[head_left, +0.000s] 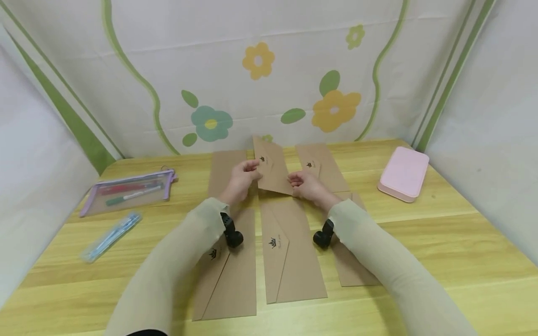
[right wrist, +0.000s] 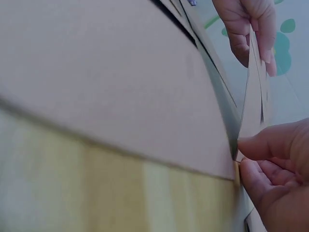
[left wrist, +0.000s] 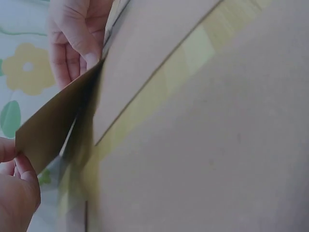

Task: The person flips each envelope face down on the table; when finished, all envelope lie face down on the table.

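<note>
Both hands hold one brown kraft envelope [head_left: 275,172], raised at a tilt at the back middle of the table. My left hand [head_left: 241,179] pinches its left edge, and my right hand [head_left: 308,186] pinches its lower right edge. A crown print and a pointed flap show on its face. In the right wrist view, the thumb and fingers of the right hand [right wrist: 280,164] close on the corner. Several like envelopes lie flat around it: front middle [head_left: 298,261], front left [head_left: 235,289], back left [head_left: 224,168] and back right [head_left: 329,165]. The right forearm partly covers another envelope [head_left: 357,270].
At the left lie a clear pencil pouch with purple trim [head_left: 130,189] and pens inside, and a slim clear packet [head_left: 111,237] with blue contents. A pink case [head_left: 404,173] sits at the right. A flower-printed curtain [head_left: 260,28] hangs behind the wooden table [head_left: 441,261].
</note>
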Tool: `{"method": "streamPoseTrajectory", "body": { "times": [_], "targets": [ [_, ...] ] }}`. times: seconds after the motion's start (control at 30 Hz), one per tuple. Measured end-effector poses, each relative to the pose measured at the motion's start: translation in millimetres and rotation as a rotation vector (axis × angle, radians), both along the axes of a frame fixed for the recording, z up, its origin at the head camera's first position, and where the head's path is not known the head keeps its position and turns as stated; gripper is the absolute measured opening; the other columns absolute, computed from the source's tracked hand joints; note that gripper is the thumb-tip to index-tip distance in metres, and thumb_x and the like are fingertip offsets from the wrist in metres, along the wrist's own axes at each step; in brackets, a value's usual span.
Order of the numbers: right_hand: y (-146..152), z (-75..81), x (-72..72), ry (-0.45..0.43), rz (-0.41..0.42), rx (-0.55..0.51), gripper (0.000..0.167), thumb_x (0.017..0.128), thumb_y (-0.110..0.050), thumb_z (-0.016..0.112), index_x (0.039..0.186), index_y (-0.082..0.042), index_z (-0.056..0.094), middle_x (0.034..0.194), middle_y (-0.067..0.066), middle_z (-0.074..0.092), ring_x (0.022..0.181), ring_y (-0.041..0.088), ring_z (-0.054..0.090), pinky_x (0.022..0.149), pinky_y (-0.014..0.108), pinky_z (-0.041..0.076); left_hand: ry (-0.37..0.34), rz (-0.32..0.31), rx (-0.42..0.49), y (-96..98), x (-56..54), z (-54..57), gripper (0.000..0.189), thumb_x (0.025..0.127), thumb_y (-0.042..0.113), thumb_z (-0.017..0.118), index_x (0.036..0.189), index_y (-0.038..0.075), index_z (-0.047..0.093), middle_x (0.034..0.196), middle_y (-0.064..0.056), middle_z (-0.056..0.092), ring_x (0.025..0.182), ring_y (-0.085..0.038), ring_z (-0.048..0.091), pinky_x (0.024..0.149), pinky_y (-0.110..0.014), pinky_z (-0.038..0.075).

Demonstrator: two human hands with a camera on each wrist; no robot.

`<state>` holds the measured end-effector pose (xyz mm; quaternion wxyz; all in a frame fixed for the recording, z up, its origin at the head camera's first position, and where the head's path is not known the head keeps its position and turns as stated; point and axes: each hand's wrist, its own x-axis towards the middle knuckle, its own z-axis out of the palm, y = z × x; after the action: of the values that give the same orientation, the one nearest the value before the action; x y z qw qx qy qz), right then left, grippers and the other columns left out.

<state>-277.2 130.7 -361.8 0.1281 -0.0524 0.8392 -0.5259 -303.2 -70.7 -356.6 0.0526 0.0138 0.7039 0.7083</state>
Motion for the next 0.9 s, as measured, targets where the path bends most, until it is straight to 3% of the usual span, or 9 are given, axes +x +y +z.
{"method": "streamPoseTrajectory", "body": {
  "times": [0.2,0.37,0.57,0.77,0.9],
  "targets": [
    [-9,2.7,-5.7,-0.036,0.033,0.003,0.060,0.080,0.013,0.056,0.137,0.002,0.040,0.138,0.017,0.044,0.125,0.029,0.042,0.101,0.035,0.040,0.050,-0.018,-0.041,-4.9,6.2,16.7,0.043,0.084,-0.005,0.058,0.126,-0.001,0.053,0.120,-0.013,0.050,0.110,-0.019,0.043,0.090,-0.027,0.041],
    [-19,2.8,-5.7,-0.043,0.064,-0.019,0.058,0.082,0.012,0.056,0.137,0.002,0.040,0.139,0.018,0.043,0.127,0.030,0.042,0.101,0.036,0.040,0.059,0.001,-0.053,-8.8,7.1,24.2,0.039,0.086,0.000,0.060,0.124,0.001,0.055,0.115,-0.009,0.052,0.107,-0.019,0.045,0.090,-0.027,0.041],
    [-26,0.4,-5.8,-0.034,0.097,-0.046,0.057,0.083,0.010,0.056,0.137,0.003,0.039,0.140,0.019,0.042,0.128,0.030,0.042,0.103,0.036,0.038,0.120,-0.015,-0.149,-10.3,10.3,30.6,0.037,0.090,0.013,0.060,0.125,0.002,0.055,0.121,-0.012,0.054,0.108,-0.020,0.048,0.094,-0.031,0.041],
    [-32,-0.4,-4.0,-0.046,0.110,-0.112,0.059,0.082,0.011,0.055,0.138,0.003,0.038,0.139,0.019,0.042,0.128,0.030,0.041,0.104,0.036,0.036,0.170,0.007,-0.254,-1.3,12.9,38.6,0.033,0.093,0.019,0.056,0.122,0.003,0.057,0.118,-0.012,0.057,0.104,-0.019,0.050,0.086,-0.028,0.043],
    [-34,-1.3,-4.6,-0.031,0.134,-0.103,0.061,0.081,0.009,0.057,0.138,0.002,0.038,0.139,0.018,0.044,0.127,0.029,0.042,0.105,0.037,0.036,0.183,0.012,-0.252,8.7,12.9,41.0,0.031,0.094,0.021,0.055,0.120,0.003,0.058,0.112,-0.011,0.058,0.098,-0.018,0.051,0.080,-0.027,0.043]
  ]
}}
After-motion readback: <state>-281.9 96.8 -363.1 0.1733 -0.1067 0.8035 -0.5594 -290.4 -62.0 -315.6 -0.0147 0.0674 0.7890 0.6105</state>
